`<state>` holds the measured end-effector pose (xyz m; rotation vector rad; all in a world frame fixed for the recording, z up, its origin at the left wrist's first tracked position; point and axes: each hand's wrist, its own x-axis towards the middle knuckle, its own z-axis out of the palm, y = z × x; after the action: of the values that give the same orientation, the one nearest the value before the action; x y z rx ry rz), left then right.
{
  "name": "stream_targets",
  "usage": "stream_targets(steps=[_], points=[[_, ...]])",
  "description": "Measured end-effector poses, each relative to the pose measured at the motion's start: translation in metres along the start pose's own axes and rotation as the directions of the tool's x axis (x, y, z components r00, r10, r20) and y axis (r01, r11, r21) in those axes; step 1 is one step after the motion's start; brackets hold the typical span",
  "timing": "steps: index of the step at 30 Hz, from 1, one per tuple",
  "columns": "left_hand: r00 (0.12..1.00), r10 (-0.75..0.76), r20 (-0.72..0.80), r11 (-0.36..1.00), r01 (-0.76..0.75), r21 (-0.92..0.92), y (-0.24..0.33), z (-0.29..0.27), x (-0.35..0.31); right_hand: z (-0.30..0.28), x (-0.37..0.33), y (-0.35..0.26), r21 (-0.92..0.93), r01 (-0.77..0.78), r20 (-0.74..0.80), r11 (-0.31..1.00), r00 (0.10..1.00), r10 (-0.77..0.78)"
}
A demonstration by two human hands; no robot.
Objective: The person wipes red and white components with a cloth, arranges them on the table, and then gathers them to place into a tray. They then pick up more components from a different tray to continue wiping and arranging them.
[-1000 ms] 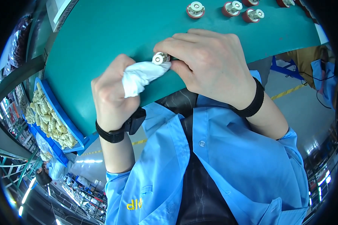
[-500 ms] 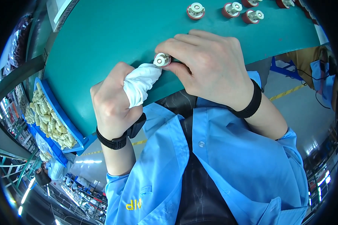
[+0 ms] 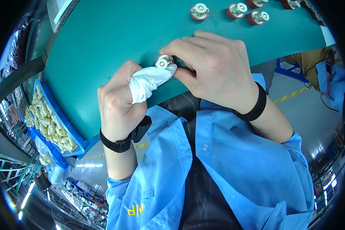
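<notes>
My left hand [image 3: 117, 96] is closed round a white cloth [image 3: 151, 81], whose front end presses against a small round fitting [image 3: 163, 62]. This part has a white centre with a disc-shaped end and a red rim. My right hand [image 3: 222, 65] grips it from the far right side, index finger curled along its back edge. The right thumb lies close by, at the cloth's tip. Fingers of the left hand are mostly hidden under the cloth.
Several similar red-and-white fittings [image 3: 199, 12] stand at the far side of the green table [image 3: 103, 42]. A blue bin [image 3: 61, 111] of cream tubular pieces [image 3: 50, 120] sits at the left edge. Beyond the right edge, a blue-sleeved person [image 3: 329, 82] is partly visible.
My left hand and the cloth have shifted slightly right and up, so the cloth now covers the fitting's lower edge. The right thumb has moved a little away from the fitting.
</notes>
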<state>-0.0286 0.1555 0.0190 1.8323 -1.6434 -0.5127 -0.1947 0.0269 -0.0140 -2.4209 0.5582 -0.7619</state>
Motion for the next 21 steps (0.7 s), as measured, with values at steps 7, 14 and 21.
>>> stream_targets(steps=[7,14,21], points=[[1.000,-0.010,-0.006,0.994,0.009,-0.105,-0.004,0.001,0.000,0.005,0.003,-0.007,-0.013,0.012,-0.059,1.000,0.998,-0.013],[0.999,-0.036,-0.020,0.998,0.035,-0.043,-0.006,-0.011,-0.002,0.004,0.002,-0.009,-0.017,-0.059,-0.015,0.998,0.998,0.059],[0.999,-0.004,-0.048,1.000,0.004,0.007,-0.005,-0.011,-0.004,0.008,0.001,-0.007,-0.022,-0.004,-0.069,1.000,0.998,0.002]])
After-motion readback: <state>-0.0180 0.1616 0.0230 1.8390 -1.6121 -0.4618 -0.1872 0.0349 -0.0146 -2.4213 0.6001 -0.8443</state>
